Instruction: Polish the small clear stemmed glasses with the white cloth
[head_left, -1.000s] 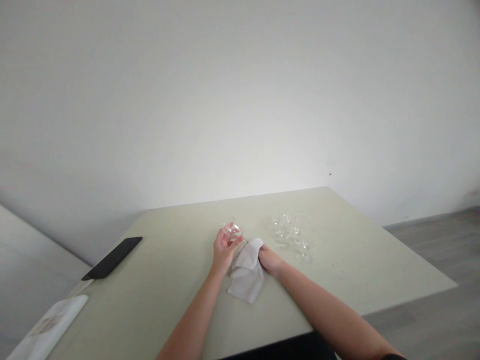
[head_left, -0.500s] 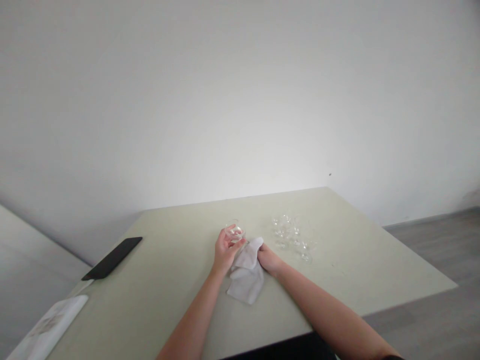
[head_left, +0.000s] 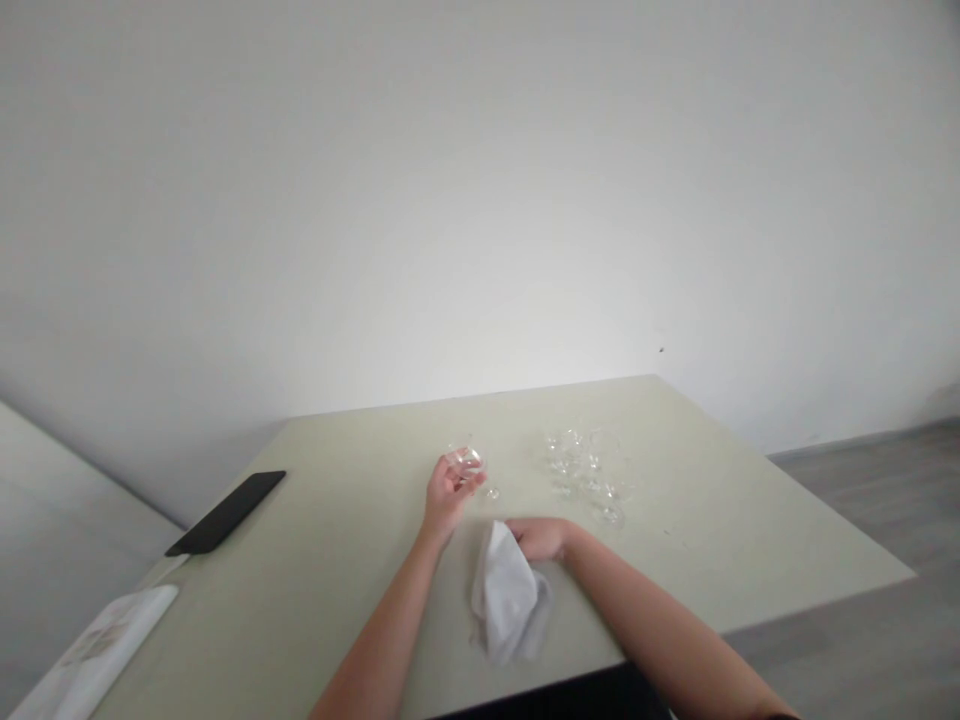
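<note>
Pale grey wall (head_left: 480, 220) fills most of your view, and below it your light, greenish tabletop (head_left: 345, 480) stretches from its far edge to your body. Beyond its right side you can see grey wood-look floor (head_left: 862, 490). At the near left lies a white packet (head_left: 112, 640) with a blurred print; just past it, along the left edge, is a flat black object (head_left: 229, 512). Right of centre, toward the far side, stands a cluster of clear glassware (head_left: 581, 462), too faint to count. Nearer, at the centre, a whitish cloth (head_left: 506, 595) hangs bunched from your right hand (head_left: 541, 538), whose fingers are closed on its top. To the left and farther off, your left hand (head_left: 450, 492) grips a clear glass (head_left: 466, 462) above the tabletop, its thumb on the near side.
</note>
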